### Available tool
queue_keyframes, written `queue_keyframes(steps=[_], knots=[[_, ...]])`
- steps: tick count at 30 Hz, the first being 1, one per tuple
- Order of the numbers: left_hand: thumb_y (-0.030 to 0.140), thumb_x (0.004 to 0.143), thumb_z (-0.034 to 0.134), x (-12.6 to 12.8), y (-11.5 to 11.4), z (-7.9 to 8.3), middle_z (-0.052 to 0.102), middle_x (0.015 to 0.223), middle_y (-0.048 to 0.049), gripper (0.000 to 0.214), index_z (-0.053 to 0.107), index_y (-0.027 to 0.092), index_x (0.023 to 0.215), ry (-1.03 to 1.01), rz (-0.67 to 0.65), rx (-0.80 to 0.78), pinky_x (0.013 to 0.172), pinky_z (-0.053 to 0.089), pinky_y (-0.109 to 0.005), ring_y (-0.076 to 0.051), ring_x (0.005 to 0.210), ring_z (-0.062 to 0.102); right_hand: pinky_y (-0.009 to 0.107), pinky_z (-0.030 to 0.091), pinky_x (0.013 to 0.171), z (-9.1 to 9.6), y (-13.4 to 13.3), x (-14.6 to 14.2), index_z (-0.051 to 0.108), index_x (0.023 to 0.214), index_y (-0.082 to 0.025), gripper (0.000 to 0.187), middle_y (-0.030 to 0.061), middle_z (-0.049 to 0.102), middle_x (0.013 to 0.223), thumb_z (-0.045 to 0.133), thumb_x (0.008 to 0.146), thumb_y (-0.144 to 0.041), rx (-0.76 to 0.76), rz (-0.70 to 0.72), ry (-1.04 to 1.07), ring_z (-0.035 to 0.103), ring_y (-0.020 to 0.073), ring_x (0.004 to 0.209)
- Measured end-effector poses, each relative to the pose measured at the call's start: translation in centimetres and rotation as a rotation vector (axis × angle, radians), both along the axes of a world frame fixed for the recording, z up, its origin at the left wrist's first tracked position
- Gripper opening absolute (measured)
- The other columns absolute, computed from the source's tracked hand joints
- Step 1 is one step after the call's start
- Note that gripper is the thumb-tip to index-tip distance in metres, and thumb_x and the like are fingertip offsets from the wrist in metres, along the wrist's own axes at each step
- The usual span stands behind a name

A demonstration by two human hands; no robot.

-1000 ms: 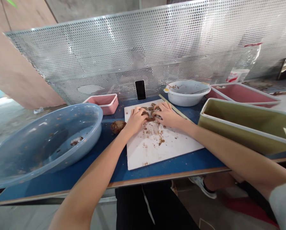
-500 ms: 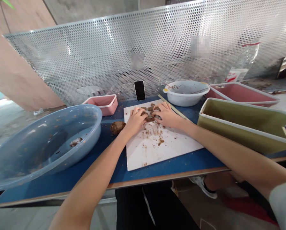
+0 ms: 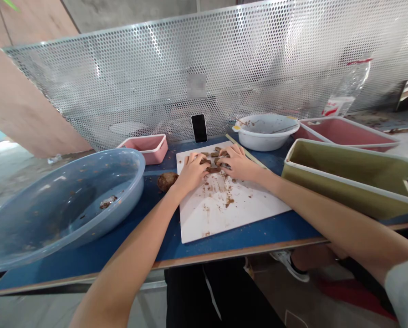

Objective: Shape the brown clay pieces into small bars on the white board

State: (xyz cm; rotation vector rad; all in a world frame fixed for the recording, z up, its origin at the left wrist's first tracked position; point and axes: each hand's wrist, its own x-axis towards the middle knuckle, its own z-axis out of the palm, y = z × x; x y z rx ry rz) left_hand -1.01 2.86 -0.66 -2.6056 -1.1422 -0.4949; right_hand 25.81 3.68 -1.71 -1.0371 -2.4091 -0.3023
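Several brown, clay-like pieces (image 3: 214, 170) lie together near the far part of a white board (image 3: 211, 214). From the left, my left hand (image 3: 191, 171) curls its fingers around one of these pieces. Opposite it, my right hand (image 3: 238, 164) bends its fingers over another piece, thumb and fingertips pressed to it. The fingertips of both hands are partly hidden among the pieces. Brown crumbs and smears (image 3: 229, 202) mark the board on my side of the hands. A rounded brown lump (image 3: 166, 181) rests on the blue table beside my left wrist.
A large blue basin (image 3: 129, 200) stands at left, a small pink box (image 3: 158, 155) behind it. A phone (image 3: 199, 128) leans on the perforated metal screen (image 3: 122, 91). A thin stick (image 3: 255, 160), white basin (image 3: 267, 141), pink bin (image 3: 357, 132) and green bin (image 3: 334, 182) stand right.
Almost nothing differs. Both hands stay on the brown pieces in the same place, and the view has shifted only very slightly.
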Motion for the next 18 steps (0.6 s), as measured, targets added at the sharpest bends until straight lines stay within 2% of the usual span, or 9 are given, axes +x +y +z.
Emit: queue_keyframes(steps=[11,18], knots=[[0.021,0.106,0.074,0.0,-0.4,0.0,0.067,0.149,-0.0151,0.030,0.079,0.023,0.135,-0.058,0.003,0.011,0.117,0.045,-0.059,-0.040,0.143,0.050,0.062,0.047,0.113,0.1,0.0,-0.2,0.083,0.126,-0.030,0.029,0.0148,0.063,0.149,0.060,0.110,-0.031,-0.023,0.018,-0.057,0.052,0.0410,0.137],[0.018,0.107,0.070,0.2,-1.2,0.5,0.066,0.150,-0.0170,0.029,0.079,0.022,0.134,-0.069,0.028,0.024,0.116,0.043,-0.059,-0.041,0.142,0.050,0.062,0.046,0.112,0.3,-0.2,-0.5,0.084,0.125,-0.028,0.026,0.0162,0.061,0.152,0.064,0.108,-0.026,-0.069,0.008,-0.074,0.050,0.0427,0.139]])
